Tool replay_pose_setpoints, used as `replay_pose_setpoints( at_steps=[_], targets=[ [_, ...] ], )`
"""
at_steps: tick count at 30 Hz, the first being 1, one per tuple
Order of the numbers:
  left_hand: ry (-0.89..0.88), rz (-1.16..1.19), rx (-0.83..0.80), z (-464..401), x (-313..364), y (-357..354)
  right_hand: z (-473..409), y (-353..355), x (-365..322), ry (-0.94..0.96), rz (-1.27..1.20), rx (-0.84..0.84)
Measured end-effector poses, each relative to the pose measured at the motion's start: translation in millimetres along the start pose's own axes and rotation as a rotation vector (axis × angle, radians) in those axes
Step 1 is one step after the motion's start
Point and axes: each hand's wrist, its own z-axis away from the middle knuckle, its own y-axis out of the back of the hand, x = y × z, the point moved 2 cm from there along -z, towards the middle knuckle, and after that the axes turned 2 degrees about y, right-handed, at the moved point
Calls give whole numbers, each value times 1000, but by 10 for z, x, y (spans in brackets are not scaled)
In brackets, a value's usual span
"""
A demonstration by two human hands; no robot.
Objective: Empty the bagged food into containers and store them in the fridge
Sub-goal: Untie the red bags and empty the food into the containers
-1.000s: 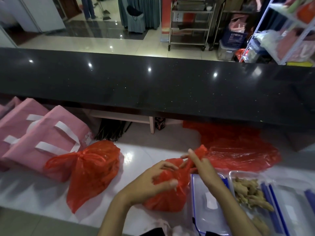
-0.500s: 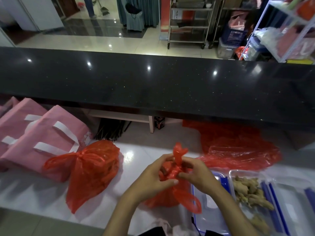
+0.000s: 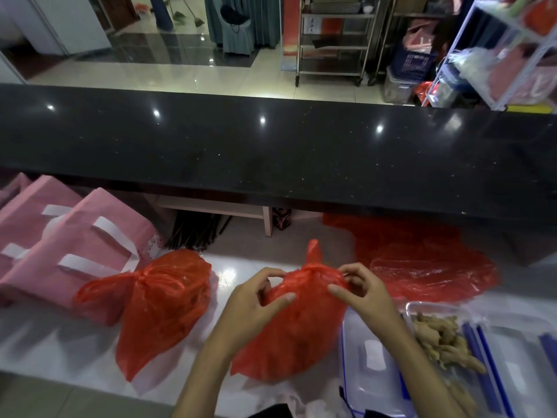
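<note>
Red bag [image 3: 297,327] on near surface [image 3: 60,342], centred between both hands — knot tail upright at far top. Left hand [image 3: 253,300] and right hand [image 3: 361,292] pinching plastic beside knot. Open container [image 3: 369,357] immediately right — right hand nearer.

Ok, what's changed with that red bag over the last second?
Both hands moved onto the knot of the middle red bag: the left hand and right hand now pinch its top from either side, the tail standing upright. The tied bag on the left, the flat bag and the ginger container stayed put.
</note>
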Motion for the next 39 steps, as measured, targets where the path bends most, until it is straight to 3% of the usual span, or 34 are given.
replay_pose_setpoints(
  at_steps=[2,4,7,9,11,14,17,19,21,23,26,28,31,33,36,39],
  targets=[
    [-46,-24,-56,9,55,-97,26,-151,-67,11,37,-143],
    [-100,-20,-66,18,129,-138,-4,-185,-85,57,82,-112],
    [-65,112,39,-3,96,-35,-82,71,40,4,22,261],
    [-32,192,133,-15,38,29,-85,223,116,-55,-33,404],
    [14,220,208,-20,10,15,-60,183,132,-91,-68,371],
    [97,194,276,-20,-24,-49,7,-23,124,-137,-91,155],
    [89,109,214,-18,-87,-41,24,-94,64,-98,-4,126],
    [67,130,204,-29,-138,28,0,-23,21,-114,-43,298],
    [92,246,296,-43,-193,112,-23,66,44,-194,-157,499],
    [137,380,386,-52,-218,137,-17,80,75,-301,-227,586],
    [234,512,445,-33,-223,99,39,-2,103,-385,-261,496],
    [288,484,374,-20,-272,83,64,-32,108,-374,-258,324],
    [268,319,-20,11,-380,11,118,-31,204,-344,-49,-45],
    [219,97,-198,60,-474,-93,166,-67,231,-320,148,-194],
    [178,-157,-337,139,-543,-328,172,-189,190,-196,182,-234],
    [110,-220,-252,197,-335,-576,160,-322,-4,-102,123,-163]
  ],
)
